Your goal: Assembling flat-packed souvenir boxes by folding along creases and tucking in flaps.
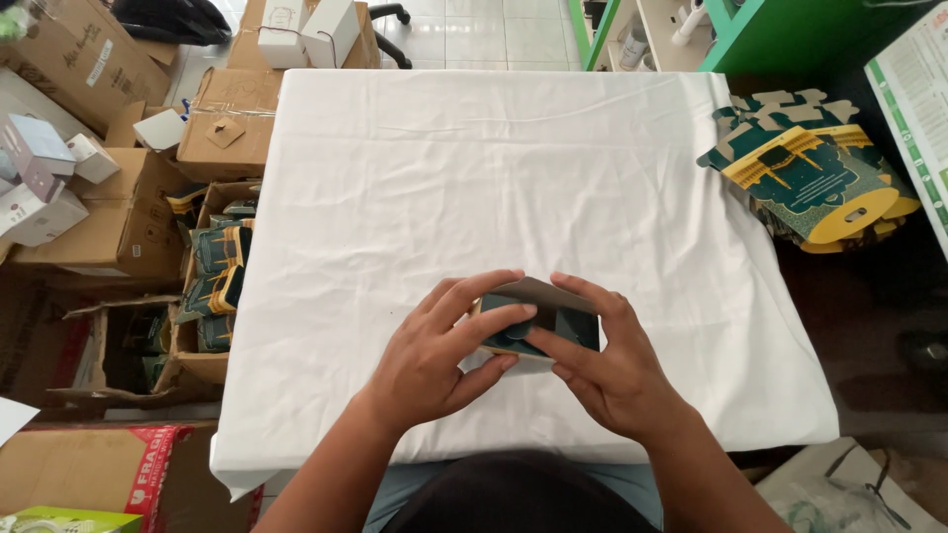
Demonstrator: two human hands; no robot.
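Observation:
A small dark teal and yellow cardboard box rests low over the white cloth of the table, near its front edge. My left hand grips the box's left side, thumb pressed on its top face. My right hand holds the right side, fingers curled over the grey inner flap at the top. Both hands cover much of the box.
A stack of flat teal and yellow box blanks lies at the table's right edge. An open carton with folded boxes of the same kind stands on the floor at the left, among several brown cartons. Green shelving stands at the back right.

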